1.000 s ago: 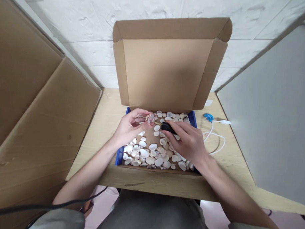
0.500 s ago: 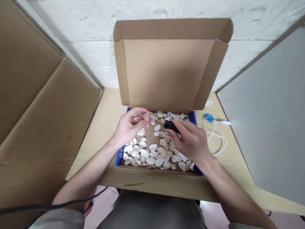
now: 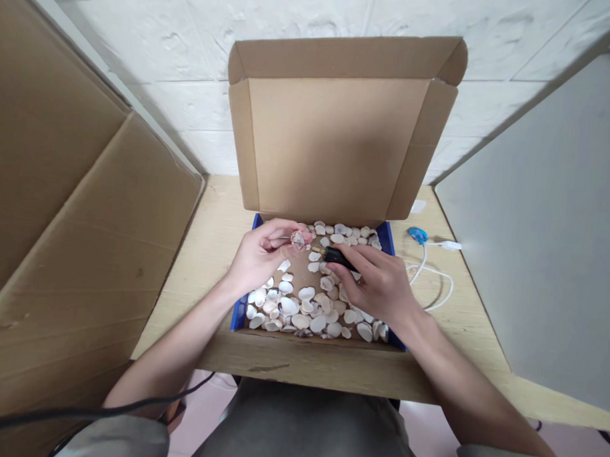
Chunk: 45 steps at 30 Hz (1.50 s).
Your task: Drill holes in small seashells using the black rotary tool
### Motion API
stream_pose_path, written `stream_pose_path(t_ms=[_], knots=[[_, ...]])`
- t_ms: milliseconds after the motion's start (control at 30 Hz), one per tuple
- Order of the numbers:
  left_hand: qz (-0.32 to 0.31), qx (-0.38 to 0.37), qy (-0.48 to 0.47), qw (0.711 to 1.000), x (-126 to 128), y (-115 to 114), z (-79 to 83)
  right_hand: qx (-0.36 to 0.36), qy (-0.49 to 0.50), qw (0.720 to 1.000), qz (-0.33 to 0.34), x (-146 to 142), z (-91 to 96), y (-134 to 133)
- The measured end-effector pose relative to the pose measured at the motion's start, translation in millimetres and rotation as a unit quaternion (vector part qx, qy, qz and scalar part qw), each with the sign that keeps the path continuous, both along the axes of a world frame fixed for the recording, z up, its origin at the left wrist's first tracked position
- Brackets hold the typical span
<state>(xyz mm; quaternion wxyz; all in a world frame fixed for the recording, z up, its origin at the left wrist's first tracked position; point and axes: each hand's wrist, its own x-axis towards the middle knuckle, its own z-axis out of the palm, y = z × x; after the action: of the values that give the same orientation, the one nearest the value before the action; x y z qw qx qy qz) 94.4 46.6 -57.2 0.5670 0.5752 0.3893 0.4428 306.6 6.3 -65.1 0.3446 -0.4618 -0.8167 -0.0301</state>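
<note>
An open cardboard box with blue sides [image 3: 239, 313] lies on the desk, its floor covered with several pale seashells [image 3: 302, 315]. My left hand [image 3: 261, 257] is closed, pinching one small shell [image 3: 298, 239] over the box's far left corner. My right hand [image 3: 380, 281] grips a black pen-shaped tool [image 3: 337, 256] whose brass tip points left and touches that shell. Both hands hover just above the loose shells.
The box's raised lid [image 3: 333, 136] stands against the white wall. A white cable [image 3: 433, 276] with a blue piece [image 3: 417, 234] lies right of the box. Cardboard sheets [image 3: 76, 200] wall the left, a grey panel [image 3: 540, 217] the right. A black cord [image 3: 78, 410] crosses my lap.
The tool was drawn back to the right a moment ago and its tip is now against the shell again. My left hand has turned the shell slightly and lowered it.
</note>
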Motion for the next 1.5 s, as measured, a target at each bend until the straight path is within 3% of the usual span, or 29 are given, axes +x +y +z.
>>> stream_pose_path(t_ms=[467,700,967,1333,1500], knots=[[-0.005,-0.003,0.013,1.0,0.4,-1.6,1.7,-0.054,0.015,0.998,0.001,0.4,-0.3,-0.9],[-0.004,-0.021,-0.005,1.0,0.9,-2.2,-0.2,0.008,-0.05,0.999,0.008,3.1,3.9,0.0],[0.013,-0.037,0.007,0.999,1.4,-3.0,2.4,-0.105,0.02,0.993,0.056,4.9,3.7,2.2],[0.02,-0.02,0.02,0.999,-0.9,-3.1,2.7,0.025,-0.028,0.998,0.045,8.1,6.0,1.1],[0.009,-0.012,0.031,0.999,-2.7,-3.2,0.9,0.027,-0.02,0.998,0.055,9.4,7.1,1.1]])
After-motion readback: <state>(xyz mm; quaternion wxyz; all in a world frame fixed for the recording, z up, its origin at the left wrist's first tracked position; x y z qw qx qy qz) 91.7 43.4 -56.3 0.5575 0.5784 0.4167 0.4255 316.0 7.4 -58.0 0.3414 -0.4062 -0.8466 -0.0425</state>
